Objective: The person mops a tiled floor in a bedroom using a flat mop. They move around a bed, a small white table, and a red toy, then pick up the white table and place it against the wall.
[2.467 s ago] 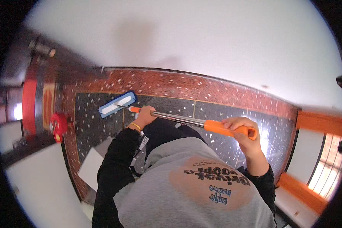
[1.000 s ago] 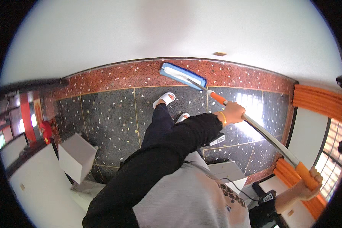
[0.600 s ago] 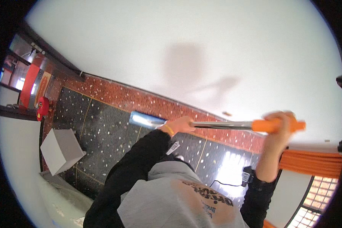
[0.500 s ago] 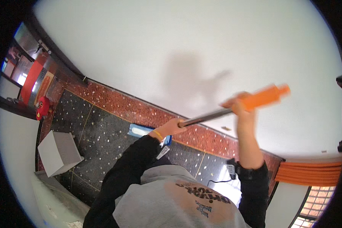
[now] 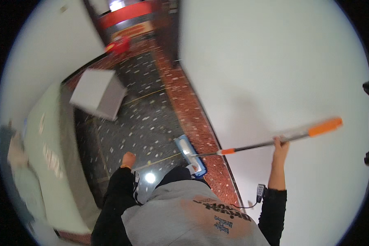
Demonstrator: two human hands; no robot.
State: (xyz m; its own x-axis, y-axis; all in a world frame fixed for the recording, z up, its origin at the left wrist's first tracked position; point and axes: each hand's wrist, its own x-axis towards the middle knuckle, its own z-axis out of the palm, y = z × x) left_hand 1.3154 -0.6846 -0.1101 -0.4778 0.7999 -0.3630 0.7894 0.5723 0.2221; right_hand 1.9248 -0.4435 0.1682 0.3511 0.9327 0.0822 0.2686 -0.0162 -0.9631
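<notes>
My right hand (image 5: 280, 143) is closed around the grey pole of a flat mop (image 5: 258, 146), below its orange end grip (image 5: 326, 126). The pole slants down to the left past an orange and white collar. At its lower end the blue and white mop head (image 5: 188, 151) lies on the floor beside my feet, partly on the red border strip. Off to the left, apart from the mop, my left hand (image 5: 128, 159) is curled into a fist with nothing visible in it. A yellow band circles that wrist.
A white box-shaped cabinet (image 5: 98, 92) stands on the dark speckled floor (image 5: 141, 117). Left of it is a pale covered bed or couch (image 5: 53, 160). The white wall (image 5: 274, 61) rises close on the right. Farther off are a red object (image 5: 119, 45) and a doorway with a mat (image 5: 133, 29).
My left hand has let go of the pole and moved left. My right hand has shifted from the orange grip onto the pole. The view has turned leftward along the wall.
</notes>
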